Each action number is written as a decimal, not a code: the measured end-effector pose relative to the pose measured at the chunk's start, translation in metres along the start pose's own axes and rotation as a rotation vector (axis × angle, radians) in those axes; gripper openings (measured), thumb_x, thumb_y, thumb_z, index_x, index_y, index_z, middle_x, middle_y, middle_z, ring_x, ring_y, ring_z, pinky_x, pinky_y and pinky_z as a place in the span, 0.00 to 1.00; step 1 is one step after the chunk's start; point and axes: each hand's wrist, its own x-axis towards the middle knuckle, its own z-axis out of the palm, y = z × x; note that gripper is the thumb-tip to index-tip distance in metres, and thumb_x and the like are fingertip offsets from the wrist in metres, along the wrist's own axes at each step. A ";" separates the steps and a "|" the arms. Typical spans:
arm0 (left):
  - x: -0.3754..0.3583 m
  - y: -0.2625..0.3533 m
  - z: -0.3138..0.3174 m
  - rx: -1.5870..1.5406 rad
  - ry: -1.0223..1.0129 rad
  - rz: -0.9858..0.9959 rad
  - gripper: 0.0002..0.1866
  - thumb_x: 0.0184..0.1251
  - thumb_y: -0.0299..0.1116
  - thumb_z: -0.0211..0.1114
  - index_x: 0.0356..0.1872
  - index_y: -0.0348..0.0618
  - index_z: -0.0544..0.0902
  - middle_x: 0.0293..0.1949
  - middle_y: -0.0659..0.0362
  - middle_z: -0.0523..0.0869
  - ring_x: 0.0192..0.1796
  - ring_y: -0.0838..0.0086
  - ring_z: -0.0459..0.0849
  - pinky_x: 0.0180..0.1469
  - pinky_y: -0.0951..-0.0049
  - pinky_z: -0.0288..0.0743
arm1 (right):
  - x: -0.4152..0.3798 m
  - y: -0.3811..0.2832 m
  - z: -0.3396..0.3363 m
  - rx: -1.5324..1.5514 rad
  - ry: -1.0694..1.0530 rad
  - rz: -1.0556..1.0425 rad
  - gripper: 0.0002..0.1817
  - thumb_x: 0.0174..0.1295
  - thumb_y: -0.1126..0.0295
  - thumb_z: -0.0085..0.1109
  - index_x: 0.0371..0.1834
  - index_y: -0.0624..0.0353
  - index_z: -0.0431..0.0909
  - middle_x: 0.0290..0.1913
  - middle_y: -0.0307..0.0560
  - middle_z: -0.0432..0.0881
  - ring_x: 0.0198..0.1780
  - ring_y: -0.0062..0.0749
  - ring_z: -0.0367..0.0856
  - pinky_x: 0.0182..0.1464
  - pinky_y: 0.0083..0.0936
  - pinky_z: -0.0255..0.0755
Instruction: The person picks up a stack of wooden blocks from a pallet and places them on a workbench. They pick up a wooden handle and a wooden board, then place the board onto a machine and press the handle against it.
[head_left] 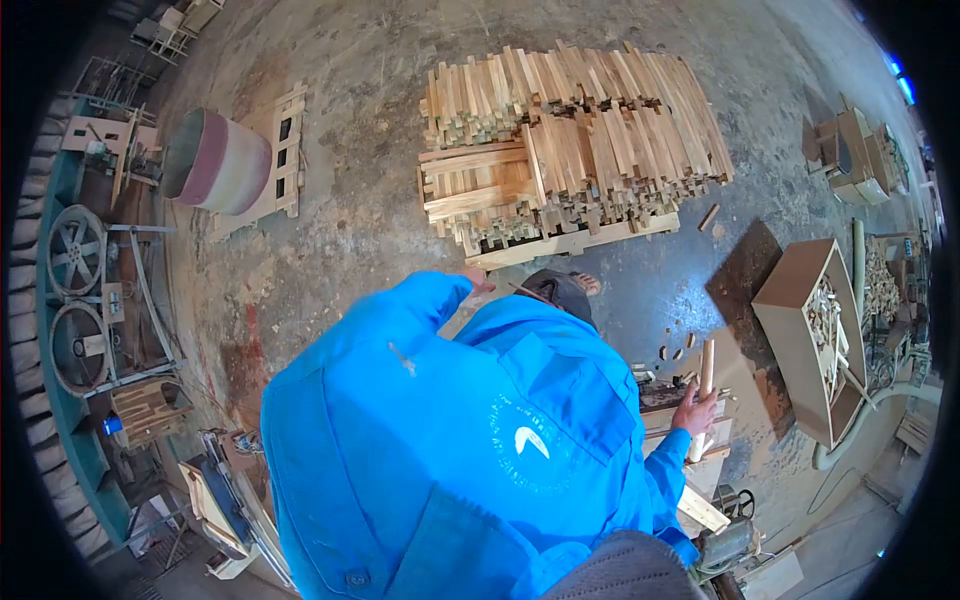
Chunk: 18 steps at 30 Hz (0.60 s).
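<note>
My right hand (697, 410) is wrapped round a pale wooden piece (707, 368) at the right, above a small machine bench (660, 396) with wood bits on it. My left hand (480, 283) shows only in part past the blue sleeve, near the front edge of a pallet (580, 242); its fingers are too small to make out. On that pallet lies a large stack of wooden strips (600, 150). Below my right hand is a pale board (703, 508).
A tall box (800, 300) of wood offcuts stands at the right, with a hose beside it. A motor (728, 545) sits at the lower right. At the left are a drum (225, 163), another pallet (290, 158) and a machine with two wheels (77, 250). Small offcuts lie on the floor.
</note>
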 end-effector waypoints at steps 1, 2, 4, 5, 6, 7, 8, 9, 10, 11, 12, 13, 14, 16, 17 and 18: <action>0.005 0.009 -0.004 0.007 0.004 0.002 0.40 0.74 0.68 0.61 0.54 0.32 0.89 0.53 0.36 0.90 0.54 0.42 0.90 0.58 0.46 0.81 | -0.001 -0.001 0.002 0.006 0.002 0.006 0.48 0.70 0.26 0.55 0.81 0.51 0.70 0.71 0.60 0.78 0.72 0.58 0.75 0.74 0.57 0.64; 0.011 0.019 -0.009 0.099 0.023 0.084 0.39 0.74 0.68 0.61 0.54 0.34 0.89 0.50 0.37 0.91 0.52 0.44 0.90 0.56 0.47 0.81 | -0.002 -0.002 0.004 -0.002 0.045 0.003 0.47 0.71 0.27 0.55 0.81 0.51 0.70 0.71 0.59 0.78 0.73 0.57 0.74 0.74 0.57 0.63; 0.014 0.037 -0.021 0.204 0.038 0.167 0.37 0.74 0.67 0.61 0.53 0.36 0.90 0.48 0.37 0.91 0.50 0.45 0.90 0.54 0.47 0.82 | -0.004 -0.002 0.010 -0.008 0.084 0.013 0.46 0.71 0.28 0.56 0.80 0.51 0.70 0.71 0.58 0.78 0.74 0.56 0.73 0.75 0.56 0.62; 0.016 0.045 -0.027 0.122 0.075 0.223 0.36 0.74 0.67 0.61 0.50 0.38 0.91 0.46 0.38 0.92 0.49 0.46 0.91 0.53 0.47 0.82 | -0.005 -0.002 0.013 -0.010 0.141 -0.014 0.45 0.71 0.29 0.57 0.80 0.51 0.71 0.72 0.57 0.78 0.74 0.55 0.73 0.75 0.56 0.62; 0.016 0.057 -0.037 0.042 0.111 0.285 0.34 0.73 0.66 0.62 0.48 0.39 0.92 0.44 0.39 0.92 0.48 0.47 0.91 0.51 0.47 0.82 | -0.005 -0.001 0.015 -0.013 0.200 -0.035 0.44 0.72 0.30 0.58 0.79 0.51 0.72 0.72 0.56 0.78 0.75 0.54 0.72 0.76 0.56 0.61; 0.018 0.068 -0.044 0.064 0.104 0.300 0.34 0.73 0.66 0.62 0.48 0.39 0.92 0.44 0.39 0.92 0.48 0.47 0.91 0.51 0.47 0.82 | -0.005 -0.003 0.015 -0.014 0.203 -0.008 0.44 0.72 0.30 0.58 0.79 0.51 0.72 0.72 0.56 0.78 0.75 0.54 0.72 0.76 0.56 0.61; 0.020 0.079 -0.051 -0.022 0.123 0.277 0.34 0.72 0.66 0.62 0.47 0.40 0.92 0.44 0.40 0.92 0.48 0.47 0.91 0.51 0.47 0.82 | -0.005 -0.006 0.015 -0.018 0.212 0.000 0.43 0.72 0.31 0.59 0.79 0.51 0.73 0.72 0.55 0.78 0.75 0.53 0.72 0.76 0.55 0.61; 0.021 0.091 -0.058 -0.106 0.137 0.253 0.33 0.71 0.66 0.63 0.47 0.40 0.93 0.44 0.41 0.93 0.48 0.48 0.91 0.51 0.47 0.82 | -0.007 -0.007 0.014 -0.026 0.219 0.011 0.42 0.72 0.32 0.59 0.78 0.51 0.73 0.72 0.54 0.78 0.75 0.52 0.72 0.76 0.55 0.60; 0.022 0.106 -0.071 -0.058 0.084 0.264 0.33 0.70 0.66 0.64 0.50 0.42 0.92 0.46 0.44 0.93 0.52 0.49 0.91 0.54 0.48 0.82 | -0.008 -0.008 0.015 -0.041 0.231 0.027 0.41 0.72 0.34 0.61 0.78 0.51 0.74 0.73 0.53 0.78 0.75 0.51 0.72 0.77 0.55 0.59; 0.024 0.124 -0.082 -0.035 0.070 0.280 0.33 0.70 0.66 0.64 0.50 0.42 0.92 0.46 0.44 0.93 0.52 0.49 0.91 0.54 0.48 0.82 | -0.007 -0.007 0.015 -0.045 0.231 0.057 0.41 0.72 0.34 0.61 0.78 0.51 0.74 0.73 0.53 0.78 0.75 0.51 0.72 0.77 0.55 0.59; 0.030 0.135 -0.089 -0.007 0.072 0.266 0.32 0.70 0.65 0.65 0.53 0.44 0.91 0.49 0.45 0.93 0.54 0.50 0.91 0.56 0.49 0.82 | -0.008 -0.009 0.014 -0.008 0.234 0.053 0.42 0.72 0.33 0.60 0.78 0.51 0.74 0.73 0.52 0.78 0.75 0.51 0.71 0.78 0.55 0.58; 0.037 0.145 -0.097 0.021 0.075 0.251 0.32 0.70 0.64 0.66 0.55 0.45 0.91 0.52 0.46 0.93 0.56 0.51 0.90 0.58 0.51 0.82 | -0.007 -0.012 0.013 0.031 0.236 0.047 0.43 0.71 0.32 0.59 0.79 0.52 0.73 0.74 0.52 0.77 0.76 0.51 0.71 0.79 0.55 0.56; 0.043 0.157 -0.103 0.006 0.069 0.246 0.31 0.70 0.63 0.66 0.55 0.45 0.90 0.56 0.48 0.92 0.58 0.52 0.90 0.62 0.53 0.81 | -0.006 -0.014 0.011 0.031 0.257 0.040 0.41 0.71 0.34 0.60 0.78 0.51 0.74 0.74 0.51 0.77 0.76 0.51 0.71 0.79 0.54 0.55; 0.056 0.184 -0.119 0.046 0.039 0.297 0.31 0.71 0.63 0.65 0.56 0.45 0.90 0.55 0.47 0.92 0.58 0.52 0.90 0.61 0.54 0.81 | -0.004 -0.015 0.007 0.012 0.227 0.069 0.40 0.71 0.34 0.61 0.77 0.51 0.75 0.74 0.51 0.77 0.75 0.51 0.71 0.79 0.53 0.55; 0.065 0.200 -0.128 0.065 0.021 0.336 0.32 0.73 0.63 0.64 0.57 0.44 0.90 0.54 0.45 0.92 0.57 0.53 0.90 0.60 0.54 0.82 | -0.003 -0.017 0.006 -0.001 0.198 0.071 0.40 0.72 0.35 0.62 0.76 0.51 0.75 0.74 0.51 0.77 0.75 0.51 0.71 0.79 0.52 0.55; 0.080 0.214 -0.134 0.087 0.009 0.349 0.32 0.73 0.63 0.64 0.57 0.44 0.90 0.54 0.45 0.92 0.57 0.53 0.90 0.60 0.54 0.82 | -0.001 -0.022 0.001 0.034 0.188 0.084 0.38 0.70 0.39 0.65 0.76 0.50 0.75 0.73 0.50 0.78 0.75 0.51 0.71 0.79 0.51 0.54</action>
